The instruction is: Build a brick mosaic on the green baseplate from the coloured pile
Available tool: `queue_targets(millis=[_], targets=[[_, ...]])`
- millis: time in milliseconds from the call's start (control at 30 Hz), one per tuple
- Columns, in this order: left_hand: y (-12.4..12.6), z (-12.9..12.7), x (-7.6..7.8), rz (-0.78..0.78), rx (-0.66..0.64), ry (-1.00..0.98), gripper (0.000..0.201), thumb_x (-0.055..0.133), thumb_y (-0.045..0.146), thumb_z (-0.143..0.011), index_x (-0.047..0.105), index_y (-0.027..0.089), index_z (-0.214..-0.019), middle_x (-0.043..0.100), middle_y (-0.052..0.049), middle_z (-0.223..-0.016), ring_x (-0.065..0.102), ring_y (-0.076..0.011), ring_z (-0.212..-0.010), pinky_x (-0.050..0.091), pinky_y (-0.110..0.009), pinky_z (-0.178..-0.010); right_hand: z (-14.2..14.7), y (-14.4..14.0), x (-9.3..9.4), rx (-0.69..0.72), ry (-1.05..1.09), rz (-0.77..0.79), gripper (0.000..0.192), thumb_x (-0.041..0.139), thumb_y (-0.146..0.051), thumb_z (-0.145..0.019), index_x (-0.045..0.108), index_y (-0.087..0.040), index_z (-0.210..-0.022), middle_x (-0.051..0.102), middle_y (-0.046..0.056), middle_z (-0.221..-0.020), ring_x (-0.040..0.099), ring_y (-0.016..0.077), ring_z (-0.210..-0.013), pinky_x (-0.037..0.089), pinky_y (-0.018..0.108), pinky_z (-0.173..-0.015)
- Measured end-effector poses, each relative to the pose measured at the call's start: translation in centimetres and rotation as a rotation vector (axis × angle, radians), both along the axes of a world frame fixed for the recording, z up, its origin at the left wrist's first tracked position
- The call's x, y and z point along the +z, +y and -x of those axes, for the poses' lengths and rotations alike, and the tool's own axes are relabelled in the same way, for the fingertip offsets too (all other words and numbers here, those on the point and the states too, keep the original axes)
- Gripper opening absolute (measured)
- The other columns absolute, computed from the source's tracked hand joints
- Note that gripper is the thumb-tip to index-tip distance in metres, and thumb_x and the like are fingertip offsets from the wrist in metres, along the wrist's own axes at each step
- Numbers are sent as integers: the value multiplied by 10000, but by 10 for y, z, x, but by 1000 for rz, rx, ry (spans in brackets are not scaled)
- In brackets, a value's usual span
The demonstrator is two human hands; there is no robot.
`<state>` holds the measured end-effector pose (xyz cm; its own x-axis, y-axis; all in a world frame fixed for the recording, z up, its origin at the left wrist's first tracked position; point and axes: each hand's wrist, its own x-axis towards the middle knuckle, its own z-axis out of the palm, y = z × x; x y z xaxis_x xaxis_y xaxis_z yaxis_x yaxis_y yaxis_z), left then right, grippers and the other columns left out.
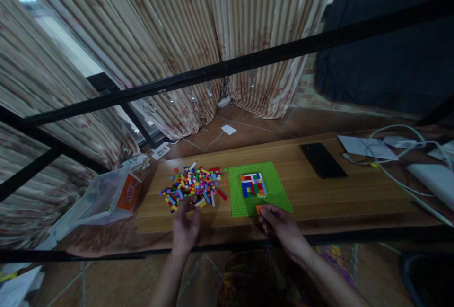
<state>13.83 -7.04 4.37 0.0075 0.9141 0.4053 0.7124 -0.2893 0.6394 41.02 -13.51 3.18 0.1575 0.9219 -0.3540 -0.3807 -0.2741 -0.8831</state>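
In the head view, a green baseplate (276, 188) lay on a wooden table (294, 167), with a patchwork of mixed-colour bricks (253, 185) sitting roughly mid-plate, mostly red, white, blue, green and orange. The right hand (280, 226) was over the plate's near edge, thumb and fingers pinched around an orange brick (259, 209). Couldn't tell if that brick was touching the studs or just above them.

The left hand (186, 229) was at the near side of a big messy brick pile (196, 179), left of the plate, fingers kinda loosely curled. Too dark and blurry down there, so I honestly can't say whether it had hold of anything.

Off to the right of the plate was a dark flat device (322, 160), then some white cables (400, 185) further along. Past the table's left end sat a clear plastic box (102, 198) with an orange label (128, 192). Striped curtains (170, 28) hung behind a black rail (227, 66).
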Motion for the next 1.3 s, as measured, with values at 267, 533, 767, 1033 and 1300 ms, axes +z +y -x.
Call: queue_targets(millis=[267, 533, 767, 1033, 1300], targets=[[-29, -120, 10, 223, -521, -45, 367, 579, 229, -873, 558, 312, -1230, 664, -58, -1110, 648, -195, -980, 554, -376, -885, 14, 3, 7, 36, 188, -2, 492, 788, -618, -598, 585, -172, -635, 515, -54, -534, 361, 49, -414, 267, 204, -410], [-12, -124, 15, 232, -564, -15, 177, 563, 238, -898, 607, 269, -1066, 662, -48, -1026, 641, -184, -960, 538, -347, -877, 8, 13, 3, 36, 201, 10, 459, 792, -582, -618, 614, -162, -669, 505, -64, -534, 364, 39, -422, 254, 184, -407], [4, -124, 4, 170, -549, 121, 173, 558, 284, -908, 616, 262, -1069, 665, -66, -1054, 620, -222, -1034, 510, -388, -922, 7, 21, 0, 6, 166, -5, 452, 768, -588, -632, 598, -169, -634, 510, -57, -535, 362, 48, -420, 262, 198, -394], [20, -133, -14, 129, -209, 127, 157, 597, 326, -897, 643, 214, -998, 680, -53, -943, 636, -201, -924, 502, -340, -835, -17, 18, -1, -66, 74, 62, 477, 815, -586, -546, 656, -167, -709, 556, -46, -556, 375, 49, -413, 253, 211, -402], [20, -161, -25, 141, 56, 189, 258, 676, 436, -835, 654, 180, -856, 675, -41, -811, 623, -197, -804, 433, -305, -731, -28, 9, -2, -77, 71, 97, 470, 825, -555, -562, 681, -164, -780, 569, -43, -583, 371, 46, -405, 252, 216, -410]])
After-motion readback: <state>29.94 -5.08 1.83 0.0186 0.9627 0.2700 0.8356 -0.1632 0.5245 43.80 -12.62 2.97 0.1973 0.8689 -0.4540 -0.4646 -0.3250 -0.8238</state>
